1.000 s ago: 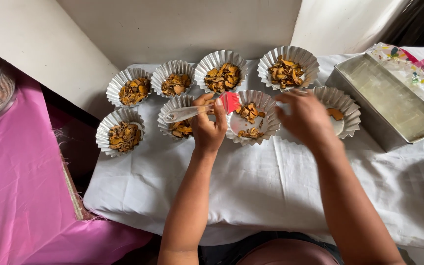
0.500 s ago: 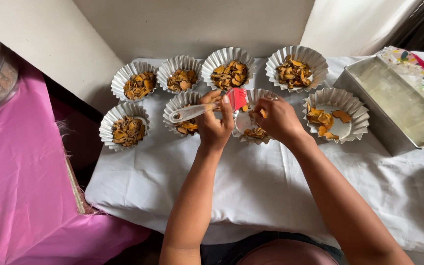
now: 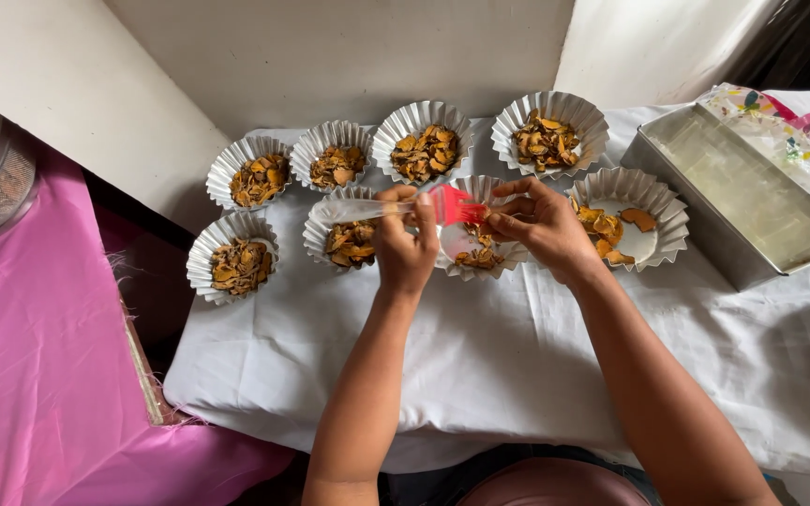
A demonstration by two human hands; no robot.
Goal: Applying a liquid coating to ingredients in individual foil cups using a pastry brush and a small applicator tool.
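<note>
- Holding a red brush (image 3: 424,206) by its clear handle, the left hand (image 3: 405,245) is closed tight over the front paper cups.
- Right hand (image 3: 541,223) pinches the bristles above a fluted cup (image 3: 480,258) of orange chips.
- Metal tray (image 3: 752,201) lies at right.

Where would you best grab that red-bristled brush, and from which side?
Probably by the clear handle, coming from above, as the left hand does. The handle lies roughly level, pointing left over the paper cups, while the red bristles at the other end sit by the right hand.
</note>
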